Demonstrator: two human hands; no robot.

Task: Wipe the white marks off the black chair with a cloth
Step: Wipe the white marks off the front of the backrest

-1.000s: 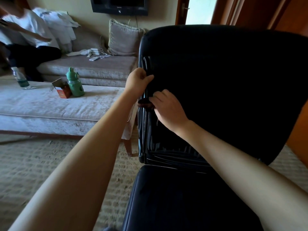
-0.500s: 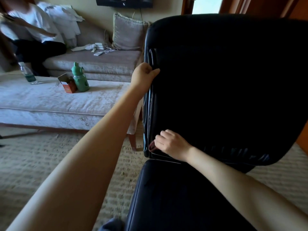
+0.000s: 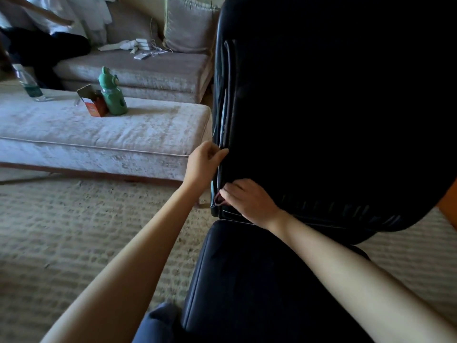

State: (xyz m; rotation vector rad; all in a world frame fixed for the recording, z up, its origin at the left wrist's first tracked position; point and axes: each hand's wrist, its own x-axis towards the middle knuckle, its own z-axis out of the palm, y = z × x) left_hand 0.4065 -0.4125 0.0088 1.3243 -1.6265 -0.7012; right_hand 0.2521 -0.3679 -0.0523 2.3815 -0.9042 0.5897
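A pale upholstered ottoman is standing on the patterned carpet. It is carrying a green bottle touching an open orange carton, with a clear plastic bottle well apart at far left. Behind, a person is sitting on a sofa bearing a cushion and small white items.
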